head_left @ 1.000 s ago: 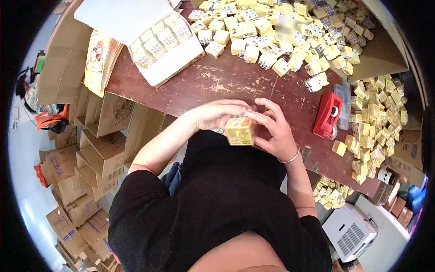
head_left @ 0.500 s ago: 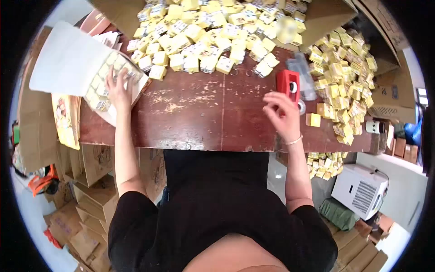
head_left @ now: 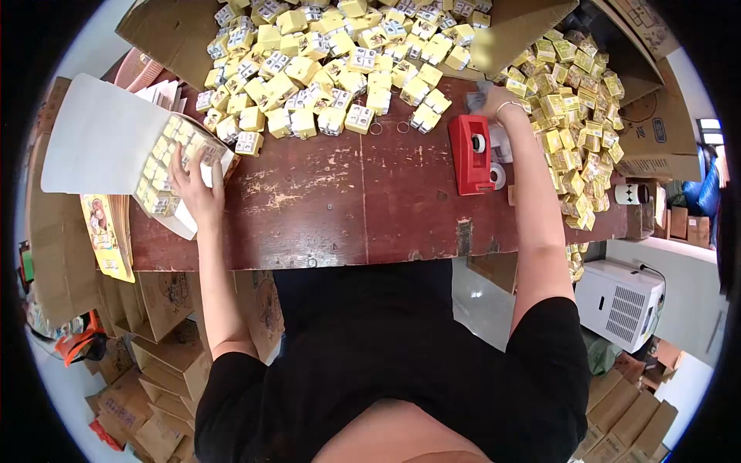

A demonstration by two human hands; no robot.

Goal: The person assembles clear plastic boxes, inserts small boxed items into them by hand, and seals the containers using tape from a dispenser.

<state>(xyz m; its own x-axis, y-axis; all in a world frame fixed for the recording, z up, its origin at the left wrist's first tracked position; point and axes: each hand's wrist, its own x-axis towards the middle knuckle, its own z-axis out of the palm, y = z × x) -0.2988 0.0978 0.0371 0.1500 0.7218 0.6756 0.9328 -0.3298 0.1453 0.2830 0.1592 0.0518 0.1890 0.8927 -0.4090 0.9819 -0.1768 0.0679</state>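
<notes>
At the left of the table, a white box with its lid (head_left: 100, 147) folded back holds rows of small yellow-and-white cubes (head_left: 166, 158). My left hand (head_left: 199, 189) lies over the box's right side, fingers apart, touching the cubes. My right hand (head_left: 498, 102) reaches past a red tape dispenser (head_left: 468, 166) to clear plastic bags (head_left: 502, 147) beside the right pile. Its fingers are mostly hidden, so whether it grips a bag cannot be told. A tape roll (head_left: 498, 176) lies next to the dispenser.
Loose yellow-and-white cubes (head_left: 332, 77) spill from a cardboard box (head_left: 521, 35) at the back. Wrapped yellow boxes (head_left: 575, 131) are heaped on the right. Two metal rings lie in front of the cubes. Printed yellow packaging (head_left: 108, 231) sits at the left edge.
My right hand has moved forward from beside the tape dispenser to the plastic bags. My left hand stays at the box of cubes. The camera view has shifted slightly.
</notes>
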